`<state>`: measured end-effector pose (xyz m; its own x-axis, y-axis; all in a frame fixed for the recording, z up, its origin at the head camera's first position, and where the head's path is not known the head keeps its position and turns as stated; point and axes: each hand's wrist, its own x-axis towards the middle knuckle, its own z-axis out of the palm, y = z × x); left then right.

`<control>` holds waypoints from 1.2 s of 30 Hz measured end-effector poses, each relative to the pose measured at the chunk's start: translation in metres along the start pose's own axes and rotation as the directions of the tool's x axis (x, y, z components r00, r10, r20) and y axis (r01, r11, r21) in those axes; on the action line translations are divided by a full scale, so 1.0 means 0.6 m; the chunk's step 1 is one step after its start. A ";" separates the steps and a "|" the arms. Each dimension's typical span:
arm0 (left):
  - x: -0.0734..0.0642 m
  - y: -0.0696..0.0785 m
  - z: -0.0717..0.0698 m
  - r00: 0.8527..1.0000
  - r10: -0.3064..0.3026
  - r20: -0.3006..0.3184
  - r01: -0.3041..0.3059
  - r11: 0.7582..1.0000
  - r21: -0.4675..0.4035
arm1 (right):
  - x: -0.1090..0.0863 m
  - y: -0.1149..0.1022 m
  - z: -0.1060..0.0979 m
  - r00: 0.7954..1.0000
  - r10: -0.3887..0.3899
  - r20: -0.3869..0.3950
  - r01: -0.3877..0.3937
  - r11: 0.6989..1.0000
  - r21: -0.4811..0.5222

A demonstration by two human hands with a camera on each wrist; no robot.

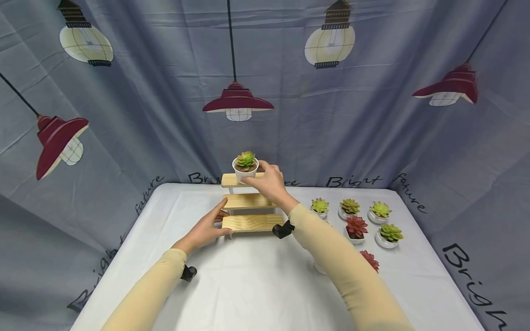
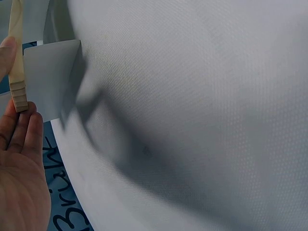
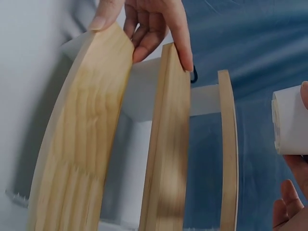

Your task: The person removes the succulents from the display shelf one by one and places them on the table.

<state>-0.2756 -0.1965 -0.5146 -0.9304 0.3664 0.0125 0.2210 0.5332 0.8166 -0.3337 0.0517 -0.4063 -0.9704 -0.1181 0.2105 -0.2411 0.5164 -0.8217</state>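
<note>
A three-tier stand with wooden boards (image 1: 250, 223) and white supports stands at the back of the table. My right hand (image 1: 271, 183) pinches a white pot with a green succulent (image 1: 246, 162) between thumb and fingers, at the left part of the top board. In the right wrist view the white pot (image 3: 290, 120) appears at the right edge, beside the top board (image 3: 228, 149). My left hand (image 1: 204, 231) grips the stand's left end. Its thumb lies on the lowest board (image 3: 89, 106), and its index finger reaches the middle board (image 3: 168, 139).
Several potted succulents stand on the right of the white table (image 1: 256, 285), among them a green one (image 1: 389, 233) and a red one (image 1: 356, 227). My right forearm partly covers some of them. A grey-blue curtain (image 1: 290, 138) hangs close behind the stand.
</note>
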 end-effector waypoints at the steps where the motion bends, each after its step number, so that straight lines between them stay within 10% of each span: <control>1: -0.001 0.000 0.000 1.000 0.000 0.000 0.000 1.000 0.001 | -0.002 0.001 -0.003 1.000 -0.001 -0.001 0.001 1.000 0.001; 36: -0.003 0.001 0.002 1.000 -0.014 -0.002 0.014 1.000 0.024 | -0.108 0.093 -0.170 0.995 0.072 0.064 -0.072 0.997 -0.012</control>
<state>-0.2730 -0.1957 -0.5149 -0.9340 0.3572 0.0028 0.2151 0.5562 0.8027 -0.2832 0.1743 -0.4116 -0.9841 -0.1340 0.1163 -0.1706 0.5337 -0.8283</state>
